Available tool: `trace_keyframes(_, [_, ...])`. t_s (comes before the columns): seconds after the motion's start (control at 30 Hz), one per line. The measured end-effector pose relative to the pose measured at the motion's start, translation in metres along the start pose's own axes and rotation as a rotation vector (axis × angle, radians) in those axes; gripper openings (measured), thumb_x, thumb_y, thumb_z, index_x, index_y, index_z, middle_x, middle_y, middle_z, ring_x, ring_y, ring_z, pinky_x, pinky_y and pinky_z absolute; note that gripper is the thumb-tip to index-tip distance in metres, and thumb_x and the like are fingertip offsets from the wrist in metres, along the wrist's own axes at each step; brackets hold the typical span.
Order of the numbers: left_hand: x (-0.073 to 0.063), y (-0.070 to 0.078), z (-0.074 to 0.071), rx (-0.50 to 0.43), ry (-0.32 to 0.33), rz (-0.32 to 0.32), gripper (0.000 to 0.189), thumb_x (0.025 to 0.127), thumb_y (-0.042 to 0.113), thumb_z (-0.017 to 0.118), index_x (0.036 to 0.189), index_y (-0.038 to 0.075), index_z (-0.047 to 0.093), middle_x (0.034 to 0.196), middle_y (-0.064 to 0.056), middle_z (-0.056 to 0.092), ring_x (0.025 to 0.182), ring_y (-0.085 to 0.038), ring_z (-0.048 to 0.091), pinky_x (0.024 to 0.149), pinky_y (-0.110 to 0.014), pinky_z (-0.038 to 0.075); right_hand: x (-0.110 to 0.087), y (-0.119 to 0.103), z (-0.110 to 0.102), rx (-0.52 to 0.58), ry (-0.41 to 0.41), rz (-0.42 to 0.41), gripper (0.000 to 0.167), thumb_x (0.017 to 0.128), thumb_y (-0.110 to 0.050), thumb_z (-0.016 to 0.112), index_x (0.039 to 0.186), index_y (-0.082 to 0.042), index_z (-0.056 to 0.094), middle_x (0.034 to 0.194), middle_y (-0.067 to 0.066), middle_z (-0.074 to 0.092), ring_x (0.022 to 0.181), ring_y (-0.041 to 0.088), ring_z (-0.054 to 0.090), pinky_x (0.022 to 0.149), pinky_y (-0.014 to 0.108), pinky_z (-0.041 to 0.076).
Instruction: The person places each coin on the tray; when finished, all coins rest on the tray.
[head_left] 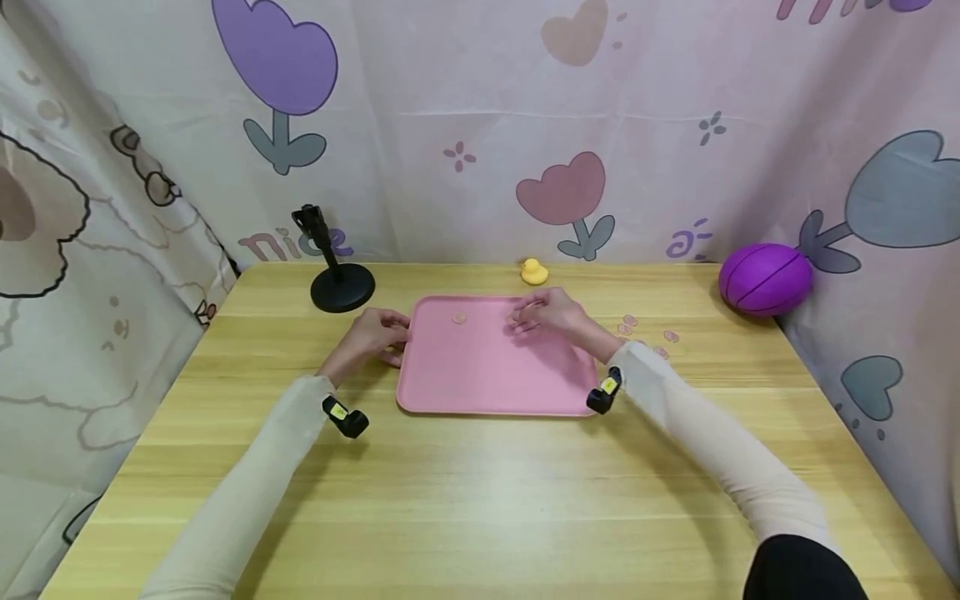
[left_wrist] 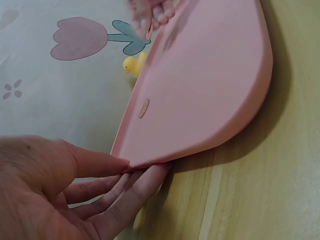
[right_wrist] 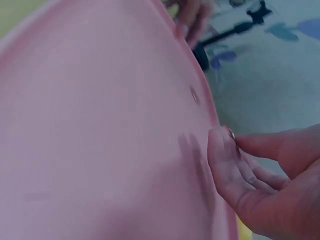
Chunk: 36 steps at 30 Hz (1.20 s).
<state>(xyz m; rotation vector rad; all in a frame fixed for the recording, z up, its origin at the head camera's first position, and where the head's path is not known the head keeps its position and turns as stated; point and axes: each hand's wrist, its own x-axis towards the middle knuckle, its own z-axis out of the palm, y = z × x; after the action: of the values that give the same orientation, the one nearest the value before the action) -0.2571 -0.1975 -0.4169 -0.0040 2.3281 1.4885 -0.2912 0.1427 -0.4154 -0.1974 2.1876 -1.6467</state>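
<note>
A pink rectangular tray (head_left: 480, 379) lies on the wooden table. My left hand (head_left: 369, 335) grips its left edge, thumb on the rim and fingers beneath, as the left wrist view shows. One small round coppery disc (head_left: 459, 318), like a coin, lies inside the tray near the far left corner. Over the tray's far middle, my right hand (head_left: 551, 312) pinches a similar coin-like disc (right_wrist: 233, 136) between thumb and fingertips. Several more pinkish discs (head_left: 671, 337) are scattered on the table right of the tray, partly hidden by the right wrist.
Behind the tray sits a yellow rubber duck (head_left: 534, 272). A black stand with a round base (head_left: 342, 288) is at the back left. At the back right corner rests a purple ball (head_left: 766, 280). A printed curtain (head_left: 420, 200) hangs behind the table.
</note>
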Motion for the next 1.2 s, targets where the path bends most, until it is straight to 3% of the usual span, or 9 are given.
trace_keyframes(0.13, [0.001,0.003,0.001,0.012,0.004,0.005,0.038,0.104,0.003,0.058,0.139,-0.012,0.056,0.123,-0.030,0.065,0.094,-0.024,0.069,0.070,-0.031,0.067,0.010,-0.003,0.026,0.014,-0.015,-0.022,0.028,0.101,0.004,0.063,0.126,0.015,0.064,0.114,0.032,0.072,0.080,0.022,0.079,0.081,0.037,0.067])
trace_keyframes(0.4, [0.002,-0.001,0.001,0.037,0.011,-0.001,0.039,0.104,0.002,0.058,0.141,-0.010,0.055,0.125,-0.030,0.064,0.096,-0.026,0.069,0.070,-0.030,0.067,0.024,-0.007,0.069,0.075,-0.032,-0.009,0.015,0.100,0.006,0.063,0.111,0.015,0.069,0.105,0.031,0.075,0.068,0.021,0.076,0.075,0.039,0.068])
trace_keyframes(0.5, [0.004,-0.003,0.002,0.043,0.008,-0.003,0.039,0.105,0.003,0.058,0.142,-0.009,0.055,0.125,-0.030,0.064,0.096,-0.026,0.068,0.070,-0.030,0.067,0.028,-0.006,0.079,0.034,-0.028,-0.034,0.012,0.100,0.006,0.063,0.106,0.014,0.069,0.102,0.029,0.076,0.064,0.018,0.074,0.071,0.036,0.068])
trace_keyframes(0.77, [0.002,-0.002,0.003,0.045,0.017,-0.007,0.039,0.105,0.002,0.057,0.142,-0.009,0.055,0.125,-0.030,0.063,0.095,-0.025,0.068,0.071,-0.030,0.067,0.032,-0.007,0.091,-0.229,0.021,-0.137,0.011,0.097,-0.001,0.070,0.091,0.007,0.069,0.090,0.021,0.078,0.060,0.011,0.068,0.060,0.026,0.064])
trace_keyframes(1.03, [0.002,-0.002,0.002,0.053,0.011,0.008,0.038,0.105,0.002,0.055,0.141,-0.010,0.055,0.125,-0.030,0.063,0.096,-0.027,0.068,0.071,-0.030,0.067,0.031,-0.011,0.093,-0.353,0.061,-0.164,0.016,0.097,-0.006,0.073,0.085,0.004,0.069,0.080,0.017,0.077,0.056,0.012,0.065,0.054,0.022,0.059])
trace_keyframes(1.2, [0.003,-0.002,0.002,0.065,0.004,-0.004,0.039,0.106,0.003,0.054,0.143,-0.009,0.054,0.126,-0.030,0.062,0.100,-0.029,0.068,0.073,-0.031,0.067,0.029,-0.014,0.092,-0.359,0.056,-0.174,0.018,0.097,-0.007,0.073,0.084,0.003,0.067,0.074,0.014,0.073,0.056,0.016,0.066,0.053,0.025,0.060])
